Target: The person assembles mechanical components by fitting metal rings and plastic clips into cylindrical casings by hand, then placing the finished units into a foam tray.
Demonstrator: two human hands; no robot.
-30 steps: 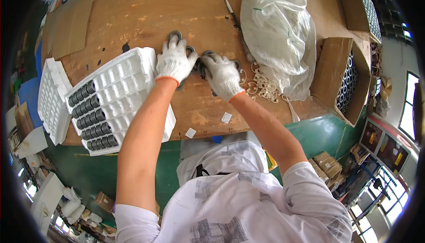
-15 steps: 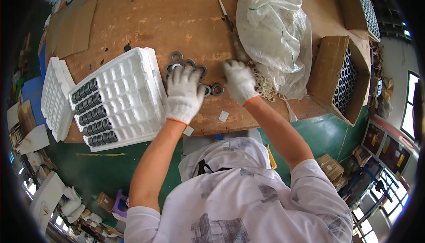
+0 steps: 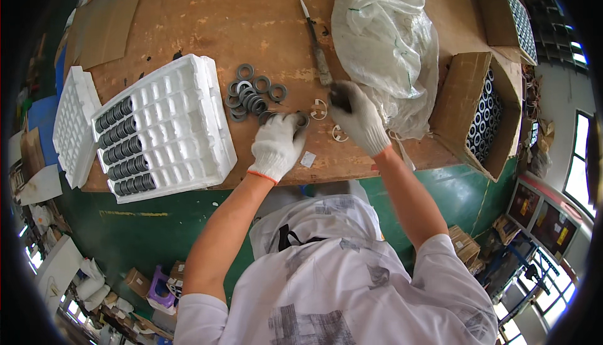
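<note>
My left hand (image 3: 277,142), in a white knit glove with an orange cuff, is closed on a grey metal ring (image 3: 303,119) at the near side of a loose pile. Several grey metal rings (image 3: 252,101) lie in that pile, some leaning on each other. My right hand (image 3: 357,117), gloved too, is turned so its dark, dirty finger side shows. It is beside the white plastic sack, and its fingers are smeared. Between my hands lie thin white cord loops (image 3: 319,110). Left of the pile, a white foam tray (image 3: 182,109) holds dark rings in rows at its left end.
A second foam tray (image 3: 74,131) stands at the far left. The brush (image 3: 318,53) lies beyond my right hand, beside the white plastic sack (image 3: 389,43). Cardboard boxes of rings (image 3: 455,97) stand at the right. A small paper square (image 3: 308,159) sits near the table edge.
My left hand has drawn nearer and to the right, closing on a ring, so the pile is uncovered. My right hand has moved right and turned over. Cord loops now show between them.
</note>
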